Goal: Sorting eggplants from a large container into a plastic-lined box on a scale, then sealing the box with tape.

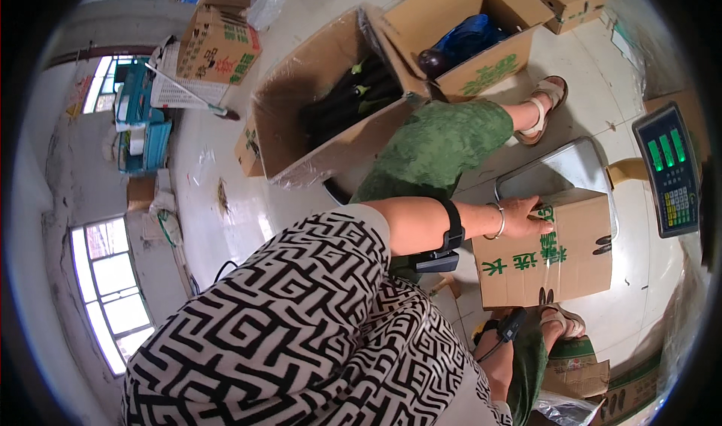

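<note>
Resting flat with fingers spread, the left hand (526,217) is pressing on the top edge of a closed cardboard box (549,253). The right hand (492,336) is showing only at the wrist, so its grip cannot be told. The box is sitting on a metal scale platform (556,169) on the floor (226,155), its long axis running left to right, beside a scale display (669,172).

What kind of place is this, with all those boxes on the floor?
Probably a packing room for vegetables. Open cardboard boxes sit on the floor, one filled with dark eggplants. A hand rests on a closed carton that sits on a weighing scale, with the scale's display lit green beside it.
</note>
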### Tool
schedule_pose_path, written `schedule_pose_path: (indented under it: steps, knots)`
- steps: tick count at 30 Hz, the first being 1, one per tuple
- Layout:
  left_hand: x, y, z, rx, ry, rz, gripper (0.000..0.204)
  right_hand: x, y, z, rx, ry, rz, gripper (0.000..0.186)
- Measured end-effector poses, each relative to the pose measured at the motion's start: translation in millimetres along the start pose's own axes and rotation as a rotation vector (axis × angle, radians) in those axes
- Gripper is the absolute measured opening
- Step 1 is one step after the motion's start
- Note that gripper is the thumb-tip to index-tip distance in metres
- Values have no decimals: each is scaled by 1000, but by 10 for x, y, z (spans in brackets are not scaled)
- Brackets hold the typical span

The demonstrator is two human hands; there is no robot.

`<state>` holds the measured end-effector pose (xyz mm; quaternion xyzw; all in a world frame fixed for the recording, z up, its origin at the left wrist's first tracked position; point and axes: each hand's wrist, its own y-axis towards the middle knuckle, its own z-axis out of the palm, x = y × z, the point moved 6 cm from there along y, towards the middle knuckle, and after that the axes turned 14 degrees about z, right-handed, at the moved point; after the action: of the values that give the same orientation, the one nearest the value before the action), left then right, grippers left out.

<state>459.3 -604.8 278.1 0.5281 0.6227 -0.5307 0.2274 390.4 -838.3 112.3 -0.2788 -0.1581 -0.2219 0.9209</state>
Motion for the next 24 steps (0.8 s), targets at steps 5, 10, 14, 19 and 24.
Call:
schedule_pose_path:
  steps: [5,10,14,19,24]
  knots:
    - [56,-153,119,-34,-95,19,79,256,-259,197,-180,-40,26,56]
    - [60,-509,165,-199,-68,49,62,536,-653,429,-382,-66,-16,57]
    - [-45,-749,-65,-186,-73,61,61,675,-953,903,-517,-73,-56,59]
    - [-686,-1091,-488,-299,-374,310,70,1068,-1067,1883,-640,-146,-136,61]
    - [-1368,-1783,-1340,-509,-900,788,67,1732,-1183,4049,-624,-472,-450,68]
